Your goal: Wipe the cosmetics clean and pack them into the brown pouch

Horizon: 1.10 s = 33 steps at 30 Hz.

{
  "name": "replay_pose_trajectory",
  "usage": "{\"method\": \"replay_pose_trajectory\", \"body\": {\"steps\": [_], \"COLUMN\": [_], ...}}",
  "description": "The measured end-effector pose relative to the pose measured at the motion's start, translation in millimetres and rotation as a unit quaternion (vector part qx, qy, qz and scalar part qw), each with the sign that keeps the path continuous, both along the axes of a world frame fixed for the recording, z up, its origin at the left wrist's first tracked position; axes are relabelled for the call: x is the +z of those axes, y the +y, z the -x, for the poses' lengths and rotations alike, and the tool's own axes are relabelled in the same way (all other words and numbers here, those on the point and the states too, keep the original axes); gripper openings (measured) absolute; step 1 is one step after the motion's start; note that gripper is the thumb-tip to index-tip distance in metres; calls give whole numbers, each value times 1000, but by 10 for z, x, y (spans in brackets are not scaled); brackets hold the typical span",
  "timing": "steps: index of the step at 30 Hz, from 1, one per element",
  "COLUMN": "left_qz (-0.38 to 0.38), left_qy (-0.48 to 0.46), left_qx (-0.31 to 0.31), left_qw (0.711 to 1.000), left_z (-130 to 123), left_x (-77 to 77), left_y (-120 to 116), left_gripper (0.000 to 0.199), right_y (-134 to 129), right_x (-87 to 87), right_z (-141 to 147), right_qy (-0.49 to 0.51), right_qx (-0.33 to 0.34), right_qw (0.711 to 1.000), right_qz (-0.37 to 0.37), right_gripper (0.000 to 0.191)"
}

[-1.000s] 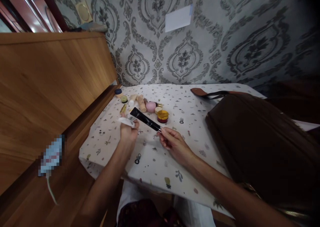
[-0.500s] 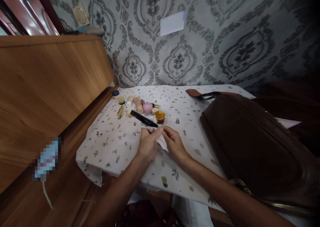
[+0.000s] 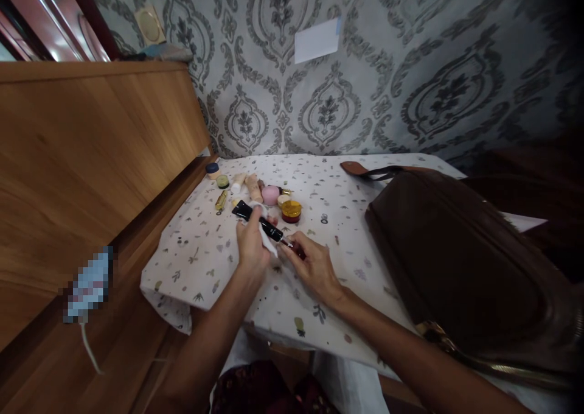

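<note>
My left hand [image 3: 250,246] is closed around a slim black cosmetic tube [image 3: 272,230], with a crumpled white wipe [image 3: 269,243] pressed against it. The tube slants down to the right and ends in a silvery neck. At that end, my right hand [image 3: 317,265] pinches a dark reddish cap [image 3: 298,251]; whether cap and neck are joined I cannot tell. Just beyond the hands sit an amber-lidded jar [image 3: 291,210], a round pink container [image 3: 271,195] and a beige tube [image 3: 253,189].
Further left on the patterned cloth [image 3: 201,268] are a gold tube [image 3: 221,200], a green-lidded jar [image 3: 222,181] and a dark-lidded jar [image 3: 212,170]. A large brown bag [image 3: 460,256] fills the right side. A wooden cabinet [image 3: 100,140] borders the left.
The black tube has turned and come lower, showing its silvery neck. My left hand has shifted left around it with the wipe. My right hand now pinches the reddish cap.
</note>
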<state>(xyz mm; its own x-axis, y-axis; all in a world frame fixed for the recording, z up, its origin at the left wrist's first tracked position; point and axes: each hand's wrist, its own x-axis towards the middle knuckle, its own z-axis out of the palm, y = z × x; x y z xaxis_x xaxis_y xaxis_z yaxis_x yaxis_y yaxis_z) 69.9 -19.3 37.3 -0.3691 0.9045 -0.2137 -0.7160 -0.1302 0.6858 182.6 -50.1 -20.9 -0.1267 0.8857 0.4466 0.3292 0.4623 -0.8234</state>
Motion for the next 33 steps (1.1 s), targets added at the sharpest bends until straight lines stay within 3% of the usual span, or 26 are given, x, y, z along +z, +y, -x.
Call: {"method": "replay_pose_trajectory", "body": {"steps": [5,13,18,22,25,29,31,33], "left_qz": [-5,-93,-129,-54,-44,-97,-106,-84], "left_qy": [-47,-67,17,95,106,50,31,39], "left_qx": [-3,-96,-149,-203,-165,-79,-71,-71], "left_qw": [999,989,980,973,980,991,991,993], "left_z": [234,202,11,-91,-51,141,200,170], "left_x": [127,97,-65,-230,-202,69,174,170], "left_y": [127,72,-67,-174,-121,97,160,136], "left_gripper": [23,35,48,50,50,43,39,38], "right_y": [-25,-11,30,43,45,59,65,70], "right_x": [46,89,34,61,103,119,106,84], "right_z": [1,24,76,94,76,53,60,75], "right_qy": [-21,49,217,266,281,275,279,288], "right_qx": [35,130,205,228,250,286,281,258], "right_qw": [999,981,910,875,851,827,830,845], "right_qz": [18,135,287,334,367,399,393,370], "right_gripper": [29,56,64,68,67,63,62,61]}}
